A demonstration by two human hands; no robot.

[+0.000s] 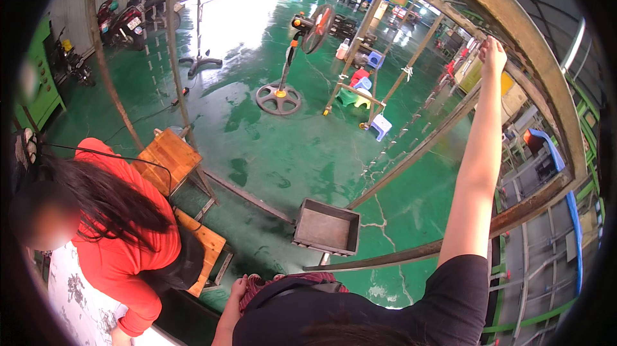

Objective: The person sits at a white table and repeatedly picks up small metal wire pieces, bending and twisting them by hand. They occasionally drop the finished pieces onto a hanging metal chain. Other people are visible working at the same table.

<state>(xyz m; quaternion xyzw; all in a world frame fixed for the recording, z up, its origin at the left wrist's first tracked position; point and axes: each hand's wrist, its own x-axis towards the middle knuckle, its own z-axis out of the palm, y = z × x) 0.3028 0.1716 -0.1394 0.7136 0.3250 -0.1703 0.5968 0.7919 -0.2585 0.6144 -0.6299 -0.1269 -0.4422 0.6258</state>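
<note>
While the right hand (pixel 492 57), curled, is raised to the brown frame (pixel 543 44) at the upper right, I cannot tell whether its grip grasps that frame; the left hand (pixel 239 289) sits low beside red striped cloth (pixel 256 289), its grip's state likewise impossible to tell.

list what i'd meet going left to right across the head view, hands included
Green cabinet → wooden chair → wearer's left hand → grey bin → pale stool → wearer's right hand.
</note>
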